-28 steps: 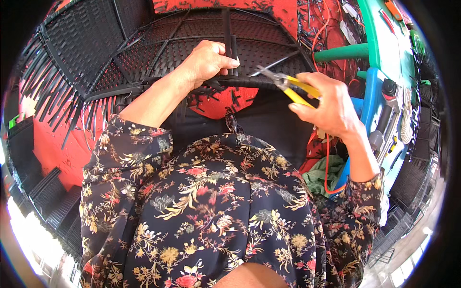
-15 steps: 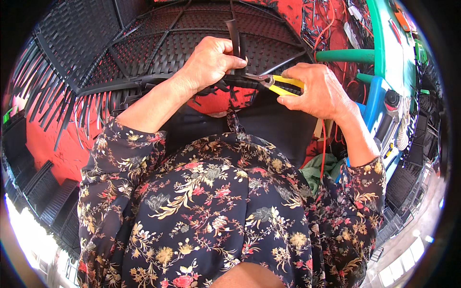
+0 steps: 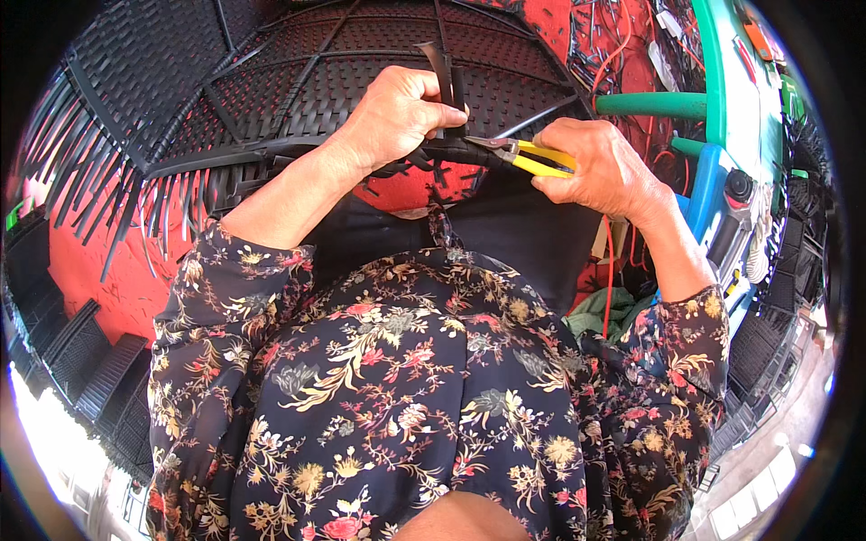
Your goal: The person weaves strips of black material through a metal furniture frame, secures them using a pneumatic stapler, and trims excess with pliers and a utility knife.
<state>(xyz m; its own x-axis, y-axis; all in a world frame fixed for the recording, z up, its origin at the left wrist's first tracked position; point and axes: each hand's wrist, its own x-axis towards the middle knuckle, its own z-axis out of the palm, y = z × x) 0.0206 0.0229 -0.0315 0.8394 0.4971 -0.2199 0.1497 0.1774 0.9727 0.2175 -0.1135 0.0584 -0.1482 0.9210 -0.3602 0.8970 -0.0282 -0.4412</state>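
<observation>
**Both hands closed at the rim of the woven frame**

Fingers (image 3: 424, 95) of the left hand (image 3: 397, 117) are curled shut round the near rim of the black woven frame (image 3: 298, 81), the thumb pinching two upright black strips (image 3: 448, 77) against it. Right hand (image 3: 600, 167) is wrapped tight on the yellow handles of one pair of pliers (image 3: 523, 155); its tip points left and meets the rim just beside the left thumb. Whether the plier tip is biting a strand I cannot tell.

Against the frame from nearly a second ago, the right hand has come in from the side: then the pliers hung clear of the rim, well apart from the left hand, and now tool and thumb are almost touching. The left hand has kept its grip on the same spot, and both hands sit higher and nearer the middle of the view.

Counted: two hands, one pair of pliers, two strips standing up at the grip, one woven frame with many loose strand ends (image 3: 135, 207) fanning down at the left. Two green tubes (image 3: 649, 104) lie to the right, and an orange cord (image 3: 611, 270) hangs below the right wrist. Red flooring (image 3: 90, 279) shows under the frame.
</observation>
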